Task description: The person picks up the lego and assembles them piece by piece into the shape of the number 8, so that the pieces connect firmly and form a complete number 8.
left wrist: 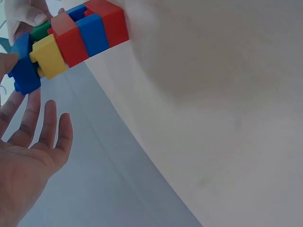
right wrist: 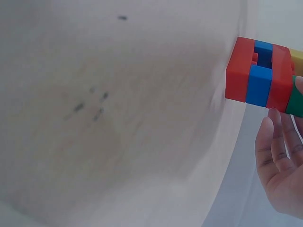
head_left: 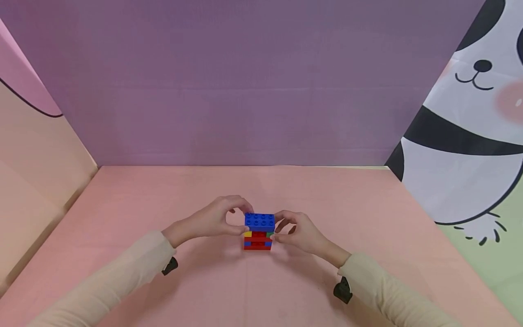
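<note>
A small tower of toy building bricks stands on the table in the head view. Its base is a red brick (right wrist: 238,71), then small blue bricks (right wrist: 259,85), then a second red brick (left wrist: 69,40). Above these sit a yellow brick (left wrist: 49,56) on the left and a green brick (right wrist: 295,98) on the right. My left hand (head_left: 214,219) pinches a large blue brick (head_left: 259,222) at its left end, over the tower's top. Yellow studs show below it, and it tilts slightly in the left wrist view. My right hand (head_left: 303,234) pinches the green brick, thumb in front.
The pink-covered table (head_left: 184,290) reaches back to a purple wall (head_left: 245,91). A panda-printed panel (head_left: 461,181) borders the right side, and a beige panel (head_left: 37,181) the left. Dark devices (head_left: 343,290) hang at both sleeve cuffs.
</note>
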Available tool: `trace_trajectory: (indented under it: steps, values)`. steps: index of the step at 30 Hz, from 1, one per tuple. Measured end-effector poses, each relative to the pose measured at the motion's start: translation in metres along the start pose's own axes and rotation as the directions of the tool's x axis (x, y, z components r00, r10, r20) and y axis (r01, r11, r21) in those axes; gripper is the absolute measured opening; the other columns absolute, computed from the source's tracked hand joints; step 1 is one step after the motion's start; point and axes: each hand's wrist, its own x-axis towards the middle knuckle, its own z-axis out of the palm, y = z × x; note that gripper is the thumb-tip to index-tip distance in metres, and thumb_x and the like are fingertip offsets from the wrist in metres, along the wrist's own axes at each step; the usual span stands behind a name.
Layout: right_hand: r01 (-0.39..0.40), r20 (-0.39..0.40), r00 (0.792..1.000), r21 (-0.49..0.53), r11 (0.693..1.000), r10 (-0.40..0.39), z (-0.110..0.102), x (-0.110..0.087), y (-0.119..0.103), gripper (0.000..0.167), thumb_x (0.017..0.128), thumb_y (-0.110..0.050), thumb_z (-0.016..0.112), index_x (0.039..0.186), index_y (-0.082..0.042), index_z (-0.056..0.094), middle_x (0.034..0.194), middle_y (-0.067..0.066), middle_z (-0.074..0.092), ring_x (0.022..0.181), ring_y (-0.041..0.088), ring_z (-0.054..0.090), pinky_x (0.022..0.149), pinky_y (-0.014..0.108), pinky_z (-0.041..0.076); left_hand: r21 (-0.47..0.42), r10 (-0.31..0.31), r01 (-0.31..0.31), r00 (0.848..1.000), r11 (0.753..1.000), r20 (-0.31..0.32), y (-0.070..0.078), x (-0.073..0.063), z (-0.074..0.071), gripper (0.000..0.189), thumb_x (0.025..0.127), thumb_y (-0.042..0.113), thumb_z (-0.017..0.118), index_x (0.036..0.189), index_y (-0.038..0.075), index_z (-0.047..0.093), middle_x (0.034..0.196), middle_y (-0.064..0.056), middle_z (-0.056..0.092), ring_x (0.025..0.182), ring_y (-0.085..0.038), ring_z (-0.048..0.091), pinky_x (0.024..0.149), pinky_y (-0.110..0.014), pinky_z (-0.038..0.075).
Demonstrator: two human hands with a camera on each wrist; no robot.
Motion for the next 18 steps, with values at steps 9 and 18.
trace_trajectory:
  steps: [9,18]
  values:
    - [0.008,-0.002,1.000,-0.014,1.000,-0.008,-0.0011,-0.0009,-0.0005,0.033,0.076,0.001,0.068,0.107,0.003,0.059,0.098,0.019,0.064,0.086,0.037,0.061,0.064,0.031,0.053,0.010,0.004,-0.004,1.000,1.000,-0.007,-0.0006,0.0014,0.0016,0.031,0.077,0.023,0.071,0.105,0.016,0.059,0.102,0.006,0.061,0.099,-0.013,0.056,0.085,-0.040,0.049]
    - [0.008,-0.002,1.000,-0.008,1.000,-0.008,-0.0009,-0.0017,-0.0021,0.032,0.076,0.001,0.068,0.107,0.003,0.059,0.098,0.020,0.064,0.086,0.037,0.061,0.064,0.031,0.053,-0.001,0.002,-0.002,1.000,1.000,-0.016,-0.0023,0.0009,0.0035,0.031,0.077,0.024,0.072,0.105,0.017,0.060,0.102,0.007,0.061,0.099,-0.012,0.056,0.085,-0.042,0.049]
